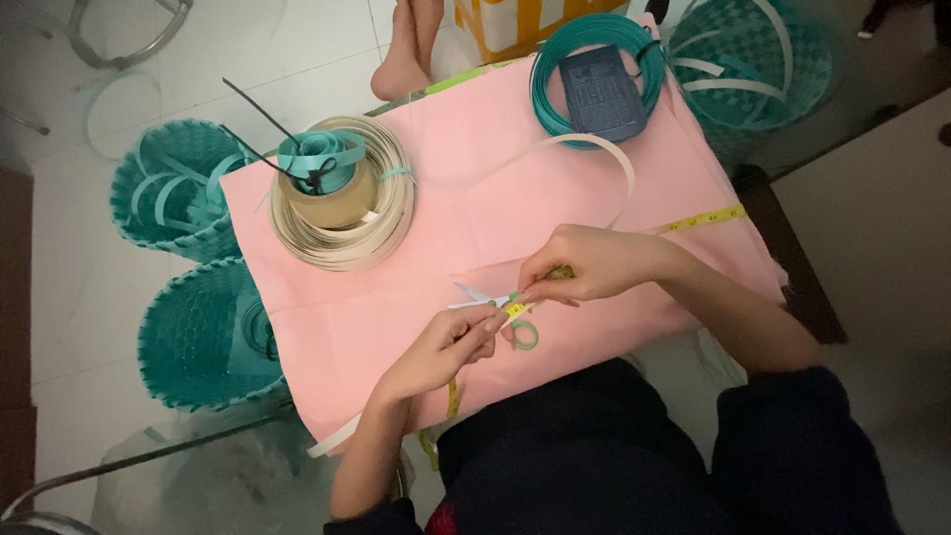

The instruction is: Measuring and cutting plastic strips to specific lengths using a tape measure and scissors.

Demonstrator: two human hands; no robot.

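Hands meet over the near edge of the pink cloth (475, 228). I see the left hand (446, 347) with fingers pinched shut on the yellow measuring tape (517, 309), which runs under both hands, out right across the cloth and down off the near edge. Right hand (584, 263) is curled closed on the same tape, just beside the left, fingertips nearly touching. Green-handled scissors (495, 302) lie on the cloth right under the fingertips; I can't tell if either hand grips them. A cream strip (604, 149) loops across the cloth beyond the hands. Further back: cream strip coil (391, 223) with a tape roll (332, 198) on top, teal coil (543, 99) around a dark flat case (599, 94). Teal woven baskets (188, 337) sit on the floor to the left.
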